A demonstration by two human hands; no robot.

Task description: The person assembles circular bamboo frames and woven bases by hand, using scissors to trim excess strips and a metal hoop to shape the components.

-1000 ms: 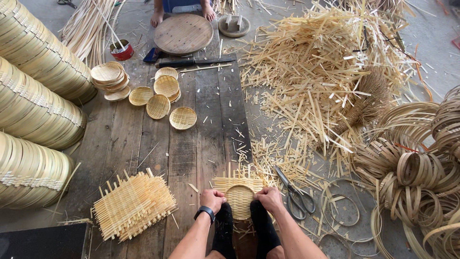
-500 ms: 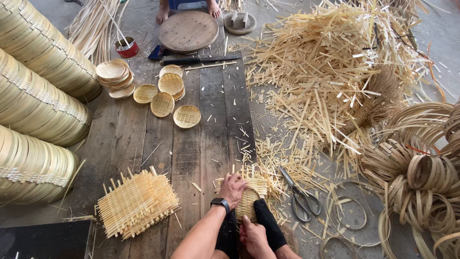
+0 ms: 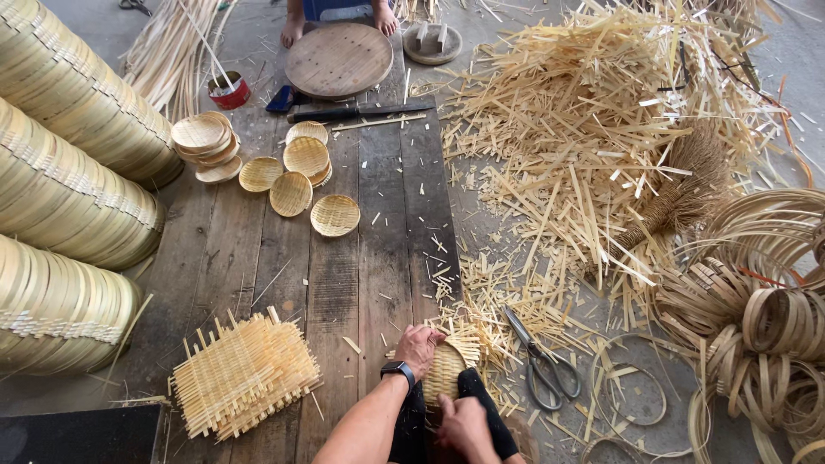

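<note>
- left hand (image 3: 418, 346): fingers curled over the far upper-left rim of a small round woven bamboo tray (image 3: 446, 371), gripping it; black smartwatch (image 3: 398, 372) on the wrist
- right hand (image 3: 461, 423): closed on the near lower edge of the same tray, knuckles up; fingertips hidden, so exact pinch not visible
- tray sits tilted between both hands, low centre of view, held against black-clad legs (image 3: 485, 412), over the edge of the dark wooden plank platform (image 3: 258, 249)
- just right of the hands: scissors (image 3: 541, 365) lying flat among short bamboo offcuts (image 3: 490, 301)
- further right of the right hand: thin bamboo hoops (image 3: 636, 391) on the floor, then a heap of coiled bamboo strip rings (image 3: 765, 326)
- left of the left hand, near: stack of square woven bamboo mats (image 3: 243, 375) with loose strip ends sticking out
- far left: three tall stacks of bamboo rims (image 3: 64, 198) lying on their sides
- ahead of the hands, well apart: several finished small round trays (image 3: 292, 167), some stacked; beyond them a long knife (image 3: 361, 111), round wooden board (image 3: 339, 59), red tin (image 3: 229, 90)
- ahead-right: big pile of bamboo strips (image 3: 593, 112)
- another person's bare feet (image 3: 292, 33) at the top edge, behind the round board
</note>
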